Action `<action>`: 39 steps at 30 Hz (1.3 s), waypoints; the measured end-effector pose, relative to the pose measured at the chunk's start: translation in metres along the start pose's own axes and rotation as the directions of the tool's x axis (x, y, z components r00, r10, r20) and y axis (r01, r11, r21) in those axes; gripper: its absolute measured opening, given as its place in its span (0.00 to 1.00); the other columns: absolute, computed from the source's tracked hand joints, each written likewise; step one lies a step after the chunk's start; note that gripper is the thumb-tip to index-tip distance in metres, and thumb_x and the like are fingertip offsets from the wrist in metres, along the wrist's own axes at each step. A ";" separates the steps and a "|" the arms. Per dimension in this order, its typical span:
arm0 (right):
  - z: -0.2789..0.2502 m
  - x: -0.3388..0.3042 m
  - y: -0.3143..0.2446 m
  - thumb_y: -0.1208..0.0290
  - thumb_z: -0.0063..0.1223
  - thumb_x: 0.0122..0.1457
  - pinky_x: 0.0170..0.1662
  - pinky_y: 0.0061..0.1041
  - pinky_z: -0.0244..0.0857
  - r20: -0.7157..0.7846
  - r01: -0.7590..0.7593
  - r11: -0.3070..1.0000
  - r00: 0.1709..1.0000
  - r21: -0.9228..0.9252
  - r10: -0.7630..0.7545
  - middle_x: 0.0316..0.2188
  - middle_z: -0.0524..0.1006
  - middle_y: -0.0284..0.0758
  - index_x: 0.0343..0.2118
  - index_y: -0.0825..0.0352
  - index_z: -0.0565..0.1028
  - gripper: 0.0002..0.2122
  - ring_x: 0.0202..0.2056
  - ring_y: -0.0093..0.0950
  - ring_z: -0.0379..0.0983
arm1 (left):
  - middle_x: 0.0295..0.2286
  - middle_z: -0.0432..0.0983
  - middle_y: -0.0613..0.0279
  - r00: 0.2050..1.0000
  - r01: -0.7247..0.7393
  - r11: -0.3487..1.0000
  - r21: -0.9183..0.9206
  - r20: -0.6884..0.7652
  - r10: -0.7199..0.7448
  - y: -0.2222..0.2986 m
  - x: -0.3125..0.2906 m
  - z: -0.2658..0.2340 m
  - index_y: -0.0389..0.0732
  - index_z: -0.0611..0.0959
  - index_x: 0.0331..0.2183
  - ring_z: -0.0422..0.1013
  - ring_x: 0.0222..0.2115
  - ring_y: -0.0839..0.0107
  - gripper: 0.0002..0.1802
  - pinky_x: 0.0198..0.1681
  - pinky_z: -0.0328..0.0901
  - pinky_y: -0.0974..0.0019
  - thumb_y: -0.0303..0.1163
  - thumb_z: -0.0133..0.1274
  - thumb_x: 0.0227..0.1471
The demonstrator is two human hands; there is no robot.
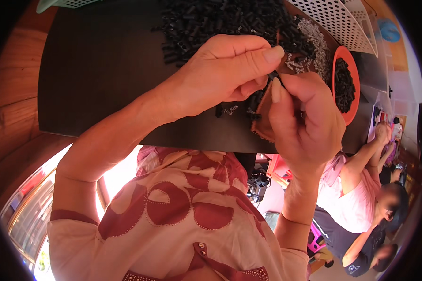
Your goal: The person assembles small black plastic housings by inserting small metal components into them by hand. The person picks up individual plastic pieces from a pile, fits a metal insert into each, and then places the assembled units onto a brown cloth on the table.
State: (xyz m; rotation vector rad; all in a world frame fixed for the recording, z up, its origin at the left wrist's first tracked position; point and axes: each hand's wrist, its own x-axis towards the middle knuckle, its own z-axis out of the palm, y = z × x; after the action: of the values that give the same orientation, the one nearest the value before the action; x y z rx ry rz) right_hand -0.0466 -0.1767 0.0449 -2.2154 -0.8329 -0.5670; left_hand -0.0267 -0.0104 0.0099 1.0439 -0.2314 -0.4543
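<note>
Over the dark table, my left hand (234, 65) and my right hand (309, 112) meet, thumbs and fingertips pinched on one small black plastic part (273, 75). Most of that part is hidden by my fingers. Just beyond my left hand spreads a large pile of short black tubular parts (220, 21). Small metal springs (314, 40) lie heaped to the right of the pile. Under my right hand is a piece of orange-brown cloth (263, 119). A few loose springs (229, 110) and black bits rest near the table's front edge.
An orange bowl (354, 89) of black parts stands at the right. Behind it is a white perforated basket (335, 18); a pale green basket (63, 3) sits at the far left. Bare dark tabletop (94, 70) lies left. Another person in pink (351, 201) sits to the right.
</note>
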 end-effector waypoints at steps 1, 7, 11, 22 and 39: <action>0.003 -0.001 0.001 0.85 0.58 0.53 0.22 0.14 0.56 0.000 -0.001 1.000 1.000 0.000 0.001 0.22 0.72 0.30 0.33 0.72 0.74 0.06 0.20 0.15 0.61 | 0.16 0.62 0.73 1.000 0.010 0.998 -0.070 -0.004 -0.010 0.000 0.000 0.000 0.40 0.76 0.28 0.54 0.15 0.86 0.17 0.15 0.45 0.78 0.42 0.47 0.63; -0.001 -0.004 0.005 0.84 0.58 0.55 0.24 0.12 0.57 0.017 0.022 1.000 1.000 -0.022 -0.021 0.24 0.73 0.32 0.34 0.73 0.74 0.06 0.22 0.14 0.62 | 0.16 0.64 0.72 0.999 -0.041 0.992 0.119 0.019 0.039 0.000 0.001 -0.005 0.39 0.77 0.30 0.54 0.15 0.87 0.16 0.15 0.45 0.78 0.42 0.47 0.63; -0.014 -0.002 0.004 0.84 0.58 0.55 0.26 0.12 0.58 0.125 -0.156 0.967 0.983 0.201 0.133 0.26 0.73 0.32 0.34 0.73 0.74 0.05 0.23 0.14 0.63 | 0.17 0.65 0.72 1.000 0.006 0.997 0.076 0.015 -0.007 0.004 -0.002 -0.003 0.39 0.77 0.31 0.55 0.16 0.87 0.16 0.15 0.47 0.79 0.42 0.47 0.63; -0.001 -0.017 0.003 0.80 0.66 0.47 0.19 0.26 0.63 -0.018 0.093 0.992 0.996 0.090 -0.092 0.23 0.74 0.38 0.34 0.70 0.71 0.14 0.21 0.34 0.71 | 0.20 0.65 0.73 0.989 0.051 0.991 0.125 0.133 -0.067 0.003 -0.006 -0.005 0.37 0.76 0.31 0.59 0.19 0.88 0.18 0.19 0.52 0.80 0.44 0.47 0.63; -0.024 0.000 0.010 0.81 0.64 0.48 0.23 0.17 0.54 0.197 -0.090 0.972 0.979 0.218 0.047 0.22 0.70 0.31 0.35 0.72 0.74 0.11 0.20 0.17 0.61 | 0.18 0.67 0.70 0.976 0.122 0.991 0.047 0.175 -0.128 0.002 -0.004 -0.004 0.38 0.76 0.31 0.58 0.16 0.86 0.19 0.16 0.51 0.79 0.46 0.49 0.62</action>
State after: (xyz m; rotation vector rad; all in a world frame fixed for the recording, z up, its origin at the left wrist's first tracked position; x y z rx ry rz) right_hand -0.0436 -0.2001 0.0563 -2.1004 -0.8680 -0.2158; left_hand -0.0281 -0.0051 0.0096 1.0580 -0.3352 -0.6605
